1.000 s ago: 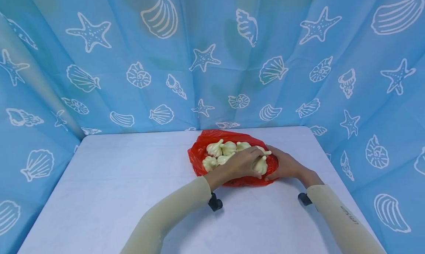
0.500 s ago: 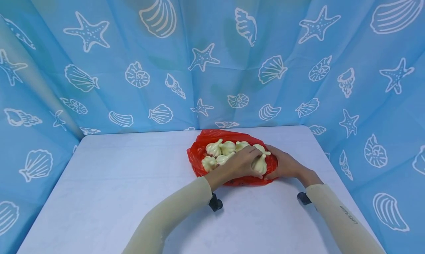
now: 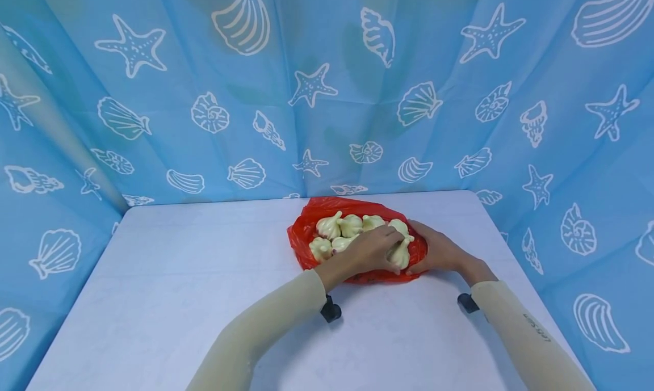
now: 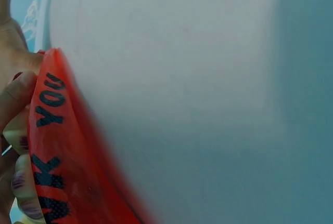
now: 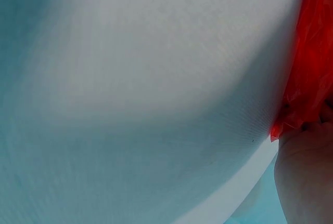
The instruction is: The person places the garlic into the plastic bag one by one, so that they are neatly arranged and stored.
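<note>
A red plastic bag (image 3: 323,206) lies spread on the table, with several pale garlic bulbs (image 3: 351,226) inside. My left hand (image 3: 369,250) reaches over the bag and holds a garlic bulb (image 3: 401,256) at its right end, thumb on the near side, fingers on the far side. My right hand (image 3: 441,252) grips the bag's right end. Printed black letters show on the bag's side (image 4: 78,167) in the left wrist view, with bulbs behind its edge. Bunched red plastic (image 5: 315,63) meets my right hand (image 5: 307,167) in the right wrist view.
The white table (image 3: 194,266) reaches left and toward me. A blue curtain (image 3: 327,130) with white shells and starfish hangs behind it and on both sides. Dark wrist cameras (image 3: 331,310) sit under both sleeves.
Both hands stay at the bag's right end, nearly still. The bulb by my left hand and the one behind it have shifted slightly; the whole view has drifted a little.
</note>
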{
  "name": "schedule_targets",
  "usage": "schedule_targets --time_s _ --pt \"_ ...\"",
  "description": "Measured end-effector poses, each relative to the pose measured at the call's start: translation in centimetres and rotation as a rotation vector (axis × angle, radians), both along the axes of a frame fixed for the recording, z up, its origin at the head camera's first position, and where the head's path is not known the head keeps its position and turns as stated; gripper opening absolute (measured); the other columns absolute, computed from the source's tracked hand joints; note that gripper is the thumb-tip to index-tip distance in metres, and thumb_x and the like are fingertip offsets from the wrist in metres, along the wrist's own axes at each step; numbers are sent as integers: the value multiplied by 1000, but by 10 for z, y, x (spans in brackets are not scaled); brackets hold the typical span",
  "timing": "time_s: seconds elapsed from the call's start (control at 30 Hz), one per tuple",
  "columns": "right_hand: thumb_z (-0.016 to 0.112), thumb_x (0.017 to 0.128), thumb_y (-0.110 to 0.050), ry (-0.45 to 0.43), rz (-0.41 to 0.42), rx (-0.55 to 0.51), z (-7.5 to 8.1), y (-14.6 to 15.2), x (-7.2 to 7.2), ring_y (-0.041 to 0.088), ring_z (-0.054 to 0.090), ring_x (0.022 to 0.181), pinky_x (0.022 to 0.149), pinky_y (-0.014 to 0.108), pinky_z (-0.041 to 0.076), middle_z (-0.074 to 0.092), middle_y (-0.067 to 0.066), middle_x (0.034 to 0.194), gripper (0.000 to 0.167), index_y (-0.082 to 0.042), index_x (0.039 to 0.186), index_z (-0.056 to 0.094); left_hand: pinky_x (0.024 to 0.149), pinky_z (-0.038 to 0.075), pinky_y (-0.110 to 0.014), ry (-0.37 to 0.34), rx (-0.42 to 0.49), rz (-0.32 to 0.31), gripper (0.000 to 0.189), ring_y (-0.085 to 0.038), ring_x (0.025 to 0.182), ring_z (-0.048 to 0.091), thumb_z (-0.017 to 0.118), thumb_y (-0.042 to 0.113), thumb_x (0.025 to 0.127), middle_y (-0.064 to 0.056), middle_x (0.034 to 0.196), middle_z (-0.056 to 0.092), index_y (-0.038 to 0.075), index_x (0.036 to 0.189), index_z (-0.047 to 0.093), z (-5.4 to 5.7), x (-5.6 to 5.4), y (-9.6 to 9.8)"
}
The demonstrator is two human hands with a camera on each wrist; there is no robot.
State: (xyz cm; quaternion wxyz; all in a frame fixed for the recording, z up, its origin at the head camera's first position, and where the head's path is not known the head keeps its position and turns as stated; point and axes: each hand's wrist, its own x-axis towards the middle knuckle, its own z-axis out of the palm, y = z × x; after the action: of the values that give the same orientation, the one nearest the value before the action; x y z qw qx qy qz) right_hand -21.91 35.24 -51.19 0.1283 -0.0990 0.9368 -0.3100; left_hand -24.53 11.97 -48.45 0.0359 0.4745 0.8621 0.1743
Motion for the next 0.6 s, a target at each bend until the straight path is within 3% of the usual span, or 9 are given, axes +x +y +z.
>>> schedule_targets --time_s 0.27,0.6 --pt "93 51 -48 -5 1 2 -2 0 -2 35 31 136 86 49 54 33 9 152 131 -16 155 21 94 49 -32 10 -95 32 76 -8 119 48 81 50 74 6 131 54 20 138 51 4 0 -1" --pt "92 51 -51 1 2 -3 -4 1 -1 36 30 137 88 52 52 32 10 154 133 -17 156 19 97 46 -25 -76 -62 57 78 -8 119 48 84 45 73 6 131 53 20 138 50 8 -3 -2"
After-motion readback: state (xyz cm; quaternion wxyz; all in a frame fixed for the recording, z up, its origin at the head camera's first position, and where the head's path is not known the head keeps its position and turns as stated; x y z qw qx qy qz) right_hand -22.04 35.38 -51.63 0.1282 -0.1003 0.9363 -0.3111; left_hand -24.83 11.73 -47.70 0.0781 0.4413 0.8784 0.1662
